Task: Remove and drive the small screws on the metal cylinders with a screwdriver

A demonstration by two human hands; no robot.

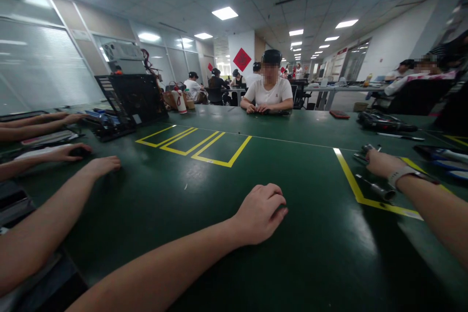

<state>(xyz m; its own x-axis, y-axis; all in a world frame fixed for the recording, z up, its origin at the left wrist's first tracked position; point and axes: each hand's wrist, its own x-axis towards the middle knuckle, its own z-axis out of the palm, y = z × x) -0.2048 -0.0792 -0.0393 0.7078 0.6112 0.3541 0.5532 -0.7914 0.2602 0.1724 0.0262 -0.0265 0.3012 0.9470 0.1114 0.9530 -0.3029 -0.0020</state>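
Note:
My left hand [261, 213] rests on the green tabletop [219, 263] near the middle, its fingers curled in loosely and nothing showing in them. At the right, my right hand [382, 162], with a pale-banded watch on the wrist, reaches into a yellow-taped outline [349, 175]. Its fingers are closed on a small silver metal tool [361, 157]; its exact kind is unclear. Just in front of that hand lies another metal tool with a cylindrical end [378, 189], inside the tape.
Yellow-taped boxes [230, 158] mark the table's left half. Co-workers' arms [84, 175] rest along the left edge by an open black computer case [135, 95]. A person [268, 90] sits opposite. A black power drill [383, 121] and a red object [339, 114] lie at far right.

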